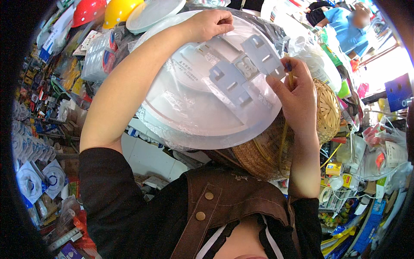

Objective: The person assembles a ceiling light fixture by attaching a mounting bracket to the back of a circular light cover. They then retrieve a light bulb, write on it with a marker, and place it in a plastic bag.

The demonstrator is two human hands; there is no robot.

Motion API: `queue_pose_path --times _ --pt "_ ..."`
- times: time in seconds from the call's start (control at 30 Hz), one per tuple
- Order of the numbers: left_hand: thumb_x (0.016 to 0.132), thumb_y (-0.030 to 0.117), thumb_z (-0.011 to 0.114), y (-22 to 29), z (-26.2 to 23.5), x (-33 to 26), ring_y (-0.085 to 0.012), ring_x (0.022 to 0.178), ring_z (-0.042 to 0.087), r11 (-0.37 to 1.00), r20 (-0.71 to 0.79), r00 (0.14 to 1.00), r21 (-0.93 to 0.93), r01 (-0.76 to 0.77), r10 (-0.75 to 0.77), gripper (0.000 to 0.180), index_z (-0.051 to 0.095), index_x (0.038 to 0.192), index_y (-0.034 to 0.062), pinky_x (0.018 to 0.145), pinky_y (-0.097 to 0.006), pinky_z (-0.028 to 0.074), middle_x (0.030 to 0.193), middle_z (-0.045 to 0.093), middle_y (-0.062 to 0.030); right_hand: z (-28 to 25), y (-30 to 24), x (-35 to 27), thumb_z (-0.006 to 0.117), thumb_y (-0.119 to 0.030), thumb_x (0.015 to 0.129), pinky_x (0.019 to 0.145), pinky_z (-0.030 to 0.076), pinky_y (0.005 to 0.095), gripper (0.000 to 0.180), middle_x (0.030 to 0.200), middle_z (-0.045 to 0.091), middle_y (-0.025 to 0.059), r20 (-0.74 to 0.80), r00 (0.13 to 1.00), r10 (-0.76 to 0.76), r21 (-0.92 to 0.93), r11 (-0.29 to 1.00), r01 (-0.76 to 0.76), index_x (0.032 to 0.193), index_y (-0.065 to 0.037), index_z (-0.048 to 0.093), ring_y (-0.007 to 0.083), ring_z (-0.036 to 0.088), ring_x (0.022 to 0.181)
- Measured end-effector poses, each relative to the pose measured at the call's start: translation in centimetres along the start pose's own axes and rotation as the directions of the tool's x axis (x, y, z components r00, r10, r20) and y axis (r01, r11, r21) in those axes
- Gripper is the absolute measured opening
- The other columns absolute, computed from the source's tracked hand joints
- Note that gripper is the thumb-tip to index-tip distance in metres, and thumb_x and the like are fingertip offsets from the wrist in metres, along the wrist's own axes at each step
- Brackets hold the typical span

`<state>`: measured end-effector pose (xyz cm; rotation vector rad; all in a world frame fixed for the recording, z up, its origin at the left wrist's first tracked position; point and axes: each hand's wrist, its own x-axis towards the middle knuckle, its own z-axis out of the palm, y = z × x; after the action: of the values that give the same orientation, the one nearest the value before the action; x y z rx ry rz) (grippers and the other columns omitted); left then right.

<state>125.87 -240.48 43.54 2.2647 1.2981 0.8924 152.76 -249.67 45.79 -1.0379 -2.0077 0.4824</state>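
Observation:
A large round white lid or basin (177,116), wrapped in clear plastic, lies in front of me. Across its right half sits a pale grey slotted plastic piece (230,84) with square cut-outs. My right hand (297,88) has its thumb and fingers closed at the right edge of this piece. A thin brownish strip with a blue end (290,69) also shows between those fingers. At the far edge of the round thing, my left hand (211,26) is curled with fingertips together; what it pinches, if anything, is hidden.
Woven baskets (258,149) sit under and right of the round thing. A red hard hat (88,12) and a yellow hard hat (120,12) lie at the far left. Packed goods crowd both sides. A person in a blue shirt (347,30) is at the far right.

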Motion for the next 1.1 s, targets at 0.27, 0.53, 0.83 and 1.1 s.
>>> queue_pose_path --times 0.27,0.53,0.83,1.1 --pt "0.091 0.023 0.056 0.2 0.0 0.1 -0.0106 0.065 0.046 1.000 0.007 1.000 0.008 0.008 -0.009 0.018 0.051 0.086 0.0056 0.061 -0.027 0.039 0.070 0.051 -0.0001 0.9 -0.5 -0.5 0.068 -0.011 0.076 0.057 0.045 0.0322 0.038 0.086 0.063 0.0148 -0.155 0.987 -0.039 -0.145 0.989 0.016 0.109 -0.004 0.051 0.0219 0.053 0.057" --pt "0.092 0.032 0.054 1.8 0.3 -0.2 -0.0120 0.079 0.051 0.976 -0.162 0.979 -0.159 -0.147 0.121 0.027 0.058 0.103 0.0080 0.076 -0.026 0.042 0.090 0.059 -0.0012 1.5 0.8 0.2 0.066 -0.013 0.080 0.060 0.048 0.0347 0.038 0.091 0.064 0.0192 -0.044 0.998 -0.050 -0.043 0.998 0.048 0.111 -0.003 0.048 0.0249 0.059 0.060" --pt "0.089 0.031 0.055 8.9 -0.5 -3.8 -0.0198 0.088 0.059 0.976 0.076 0.991 0.181 -0.123 0.111 0.034 0.057 0.107 0.0027 0.081 -0.034 0.048 0.092 0.061 -0.0092 1.5 0.2 0.0 0.070 -0.018 0.078 0.071 0.051 0.0386 0.042 0.098 0.061 0.0142 -0.154 0.972 -0.177 -0.194 0.970 0.146 0.114 -0.007 0.051 0.0314 0.063 0.087" --pt "0.089 0.030 0.057 11.2 0.8 -7.3 -0.0144 0.082 0.063 0.578 0.284 0.904 -0.698 0.423 -0.318 0.042 0.047 0.121 0.0034 0.067 -0.031 0.055 0.097 0.061 -0.0058 1.7 -1.7 -1.4 0.072 -0.020 0.072 0.061 0.054 0.0377 0.047 0.110 0.053 0.0079 0.085 0.940 -0.330 -0.323 0.883 0.340 0.113 -0.012 0.050 0.0274 0.063 0.081"
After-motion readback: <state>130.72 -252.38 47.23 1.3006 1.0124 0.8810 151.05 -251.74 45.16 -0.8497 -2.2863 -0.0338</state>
